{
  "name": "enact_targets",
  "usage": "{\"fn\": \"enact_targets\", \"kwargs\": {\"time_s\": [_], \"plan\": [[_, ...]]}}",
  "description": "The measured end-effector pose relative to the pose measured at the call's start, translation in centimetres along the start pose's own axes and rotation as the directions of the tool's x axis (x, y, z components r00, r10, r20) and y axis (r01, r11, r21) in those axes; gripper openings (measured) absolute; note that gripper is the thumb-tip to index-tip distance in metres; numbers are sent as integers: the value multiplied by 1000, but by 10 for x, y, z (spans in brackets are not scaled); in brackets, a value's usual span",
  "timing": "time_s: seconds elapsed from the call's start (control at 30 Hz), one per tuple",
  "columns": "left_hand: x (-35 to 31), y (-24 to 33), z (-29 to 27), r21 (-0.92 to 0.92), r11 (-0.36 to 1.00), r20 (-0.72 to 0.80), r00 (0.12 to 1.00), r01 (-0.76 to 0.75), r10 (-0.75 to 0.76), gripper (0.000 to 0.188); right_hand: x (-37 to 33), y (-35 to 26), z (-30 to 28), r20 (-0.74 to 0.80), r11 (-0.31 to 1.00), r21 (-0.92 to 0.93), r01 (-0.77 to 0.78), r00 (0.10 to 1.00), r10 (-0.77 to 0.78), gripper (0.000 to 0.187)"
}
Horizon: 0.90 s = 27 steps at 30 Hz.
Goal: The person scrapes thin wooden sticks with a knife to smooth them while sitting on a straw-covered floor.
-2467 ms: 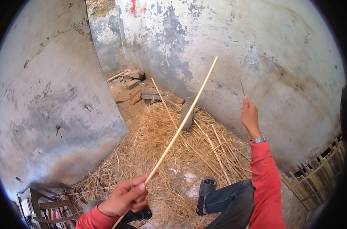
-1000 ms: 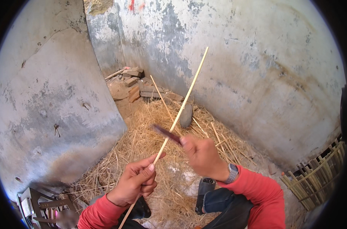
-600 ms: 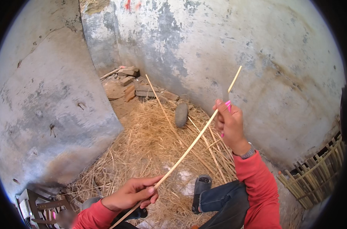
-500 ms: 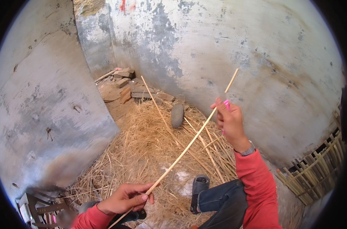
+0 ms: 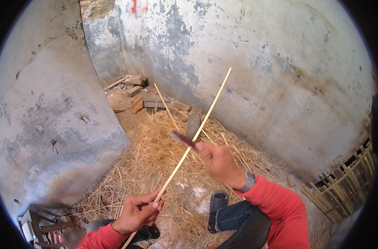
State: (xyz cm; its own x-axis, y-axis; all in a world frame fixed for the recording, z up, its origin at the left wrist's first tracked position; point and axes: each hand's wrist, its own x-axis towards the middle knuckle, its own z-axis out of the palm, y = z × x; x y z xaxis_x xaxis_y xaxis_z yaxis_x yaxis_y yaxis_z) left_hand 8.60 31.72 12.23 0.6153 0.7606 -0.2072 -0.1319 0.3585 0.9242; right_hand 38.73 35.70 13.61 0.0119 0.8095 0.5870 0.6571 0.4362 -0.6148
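A long, thin, pale stick [image 5: 213,103], perhaps split bamboo, slants across the middle, rising from lower left to upper right. My left hand [image 5: 139,212] grips it near its lower part, thumb on top, and the lower end runs down past my wrist. My right hand [image 5: 221,162] is closed on a knife [image 5: 181,138] with a dark blade. The blade lies across the stick around its middle, tip toward the upper left. Its handle is mostly hidden in my fist.
Straw and shavings [image 5: 151,149] cover the floor between my feet. A grey oblong stone [image 5: 192,124] and other sticks lie on the heap. Broken bricks [image 5: 135,89] sit in the corner below peeling walls. A slatted bamboo piece [image 5: 342,184] leans at right; a small wooden stool-like frame [image 5: 47,228] stands lower left.
My right hand has come down and left along the stick, bringing the knife blade into view across it. The stick's upper end has swung left; my left hand keeps its grip nearly in place.
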Motion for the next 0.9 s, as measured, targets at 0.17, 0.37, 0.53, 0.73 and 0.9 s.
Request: {"fn": "enact_targets", "kwargs": {"time_s": [0.17,0.37,0.53,0.73,0.9], "plan": [[7,8,3,-21,997,8,998,-70,70,47,-1,-17,9,43,998,65,20,999,-22,42],[6,6,3,-122,992,111,994,38,-24,47,29,27,-31,-107,919,302,-252,949,295,50],[9,4,7,-75,996,103,994,55,-47,46,16,13,-25,92,810,464,-359,929,358,46],[12,6,14,-127,979,142,980,161,-142,47,17,14,-33,142,705,587,-399,907,396,41],[10,-5,0,-59,984,96,983,165,-159,40,13,31,-32,-15,875,356,-328,934,357,42]]}}
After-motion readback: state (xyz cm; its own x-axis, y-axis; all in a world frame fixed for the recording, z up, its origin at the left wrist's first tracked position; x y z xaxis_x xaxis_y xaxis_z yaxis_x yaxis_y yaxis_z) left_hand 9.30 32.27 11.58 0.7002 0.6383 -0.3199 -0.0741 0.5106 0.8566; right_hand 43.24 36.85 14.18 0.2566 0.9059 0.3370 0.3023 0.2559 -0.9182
